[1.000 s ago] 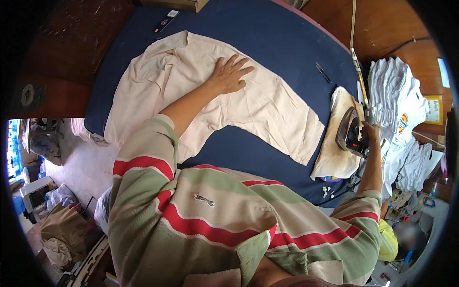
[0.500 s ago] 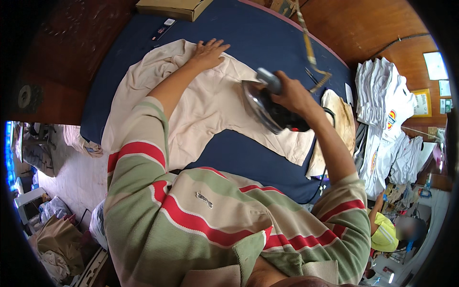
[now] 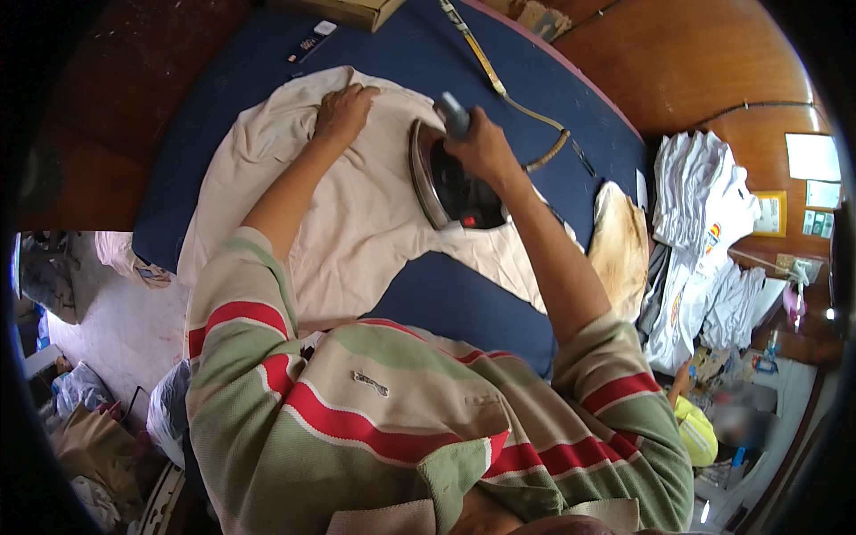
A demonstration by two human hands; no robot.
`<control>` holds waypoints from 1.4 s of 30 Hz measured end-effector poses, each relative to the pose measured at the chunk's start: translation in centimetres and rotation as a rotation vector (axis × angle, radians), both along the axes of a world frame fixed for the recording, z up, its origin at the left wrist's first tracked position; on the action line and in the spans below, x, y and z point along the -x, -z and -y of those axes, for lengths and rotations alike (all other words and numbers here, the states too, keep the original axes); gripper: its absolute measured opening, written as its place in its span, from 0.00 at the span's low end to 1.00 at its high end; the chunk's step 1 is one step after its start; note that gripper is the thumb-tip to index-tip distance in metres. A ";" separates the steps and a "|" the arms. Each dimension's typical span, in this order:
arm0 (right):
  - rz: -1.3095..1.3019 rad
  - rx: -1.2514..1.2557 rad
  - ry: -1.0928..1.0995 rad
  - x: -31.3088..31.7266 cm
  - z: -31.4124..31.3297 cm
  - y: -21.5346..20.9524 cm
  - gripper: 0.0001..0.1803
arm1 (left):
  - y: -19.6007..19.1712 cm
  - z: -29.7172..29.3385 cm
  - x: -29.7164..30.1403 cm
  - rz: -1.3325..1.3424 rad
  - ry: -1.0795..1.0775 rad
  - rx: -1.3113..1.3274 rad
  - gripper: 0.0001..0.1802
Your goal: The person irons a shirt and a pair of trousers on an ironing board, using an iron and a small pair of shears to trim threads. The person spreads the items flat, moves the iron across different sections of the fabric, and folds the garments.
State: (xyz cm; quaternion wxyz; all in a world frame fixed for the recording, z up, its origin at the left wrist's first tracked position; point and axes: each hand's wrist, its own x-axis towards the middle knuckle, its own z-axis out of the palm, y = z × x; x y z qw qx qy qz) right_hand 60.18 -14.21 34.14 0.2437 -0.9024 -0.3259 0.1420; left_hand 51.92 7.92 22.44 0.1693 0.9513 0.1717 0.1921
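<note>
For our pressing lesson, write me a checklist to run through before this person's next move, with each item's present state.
1. Iron gripped: ok, the right hand is around its handle.
2. Left hand apart from the iron: ok, it is on the cream garment with a gap between.
3. Garment smooth near the left hand: not ok, folds show there.
4. Cord free at the iron: cannot tell, the right arm hides that end.
5. Iron's heat: cannot tell.
6. Scorched pad free for the iron: ok.
</note>
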 end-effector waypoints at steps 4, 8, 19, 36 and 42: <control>-0.080 -0.048 0.176 -3.0 -1.5 -0.2 0.31 | 0.0 0.7 -1.2 0.078 0.016 0.063 0.13; -0.110 -0.015 0.165 -1.9 -2.2 -1.0 0.32 | -0.2 2.1 -0.5 0.186 -0.097 -0.152 0.13; -0.068 -0.050 0.183 -2.3 4.6 -1.1 0.28 | 0.4 6.8 -3.5 -0.259 -0.029 -0.102 0.25; -0.137 -0.085 -0.057 -1.2 -0.5 2.1 0.29 | 4.2 1.8 -4.2 0.021 -0.059 -0.110 0.26; 0.086 0.016 0.034 -4.8 -1.4 2.2 0.38 | 0.2 3.8 -4.1 0.587 0.080 0.002 0.22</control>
